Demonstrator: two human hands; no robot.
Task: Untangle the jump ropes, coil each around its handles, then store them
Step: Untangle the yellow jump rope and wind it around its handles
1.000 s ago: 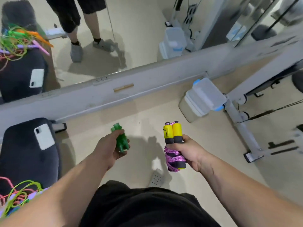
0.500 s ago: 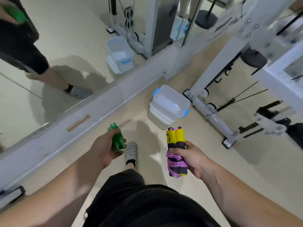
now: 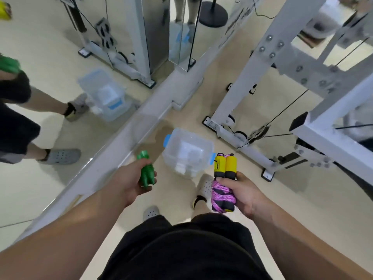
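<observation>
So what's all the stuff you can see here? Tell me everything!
green rope: 1, green, in the left hand
yellow rope: 1, yellow and black handles wound with pink cord, in the right hand
box: 1, clear with blue clips, on the floor ahead of the feet
machine: 1, white, at right
mirror: 1, at left, reflects the box and legs
floor: 1, beige, underfoot
clogs: 2, grey, on the feet
shorts: 1, black, bottom
left hand: 1, grips the green rope
right hand: 1, grips the yellow rope
</observation>
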